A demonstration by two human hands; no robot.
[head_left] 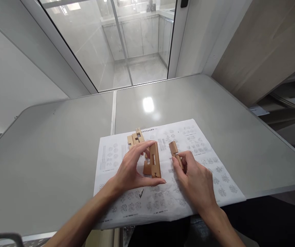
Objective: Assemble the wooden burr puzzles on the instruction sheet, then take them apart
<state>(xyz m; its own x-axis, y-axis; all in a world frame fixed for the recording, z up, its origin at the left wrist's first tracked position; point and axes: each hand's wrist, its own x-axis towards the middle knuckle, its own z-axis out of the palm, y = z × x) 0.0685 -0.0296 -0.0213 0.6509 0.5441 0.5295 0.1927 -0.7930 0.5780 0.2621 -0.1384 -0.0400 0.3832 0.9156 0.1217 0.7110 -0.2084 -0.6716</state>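
My left hand spans a wooden puzzle piece end to end, thumb at its near end and fingertips at its far end. That piece has a slot through it and the number 2 on its near end. Against its left side sits a notched wooden piece, partly hidden by the hand. My right hand pinches a smaller notched wooden bar, apart from the left hand's piece. Beyond my left hand, several lighter notched wooden pieces lie together on the paper.
A large printed sheet with many small diagrams lies under the hands, over the front of the grey table. Behind the table stands a framed glass door. Shelves with papers are on the right.
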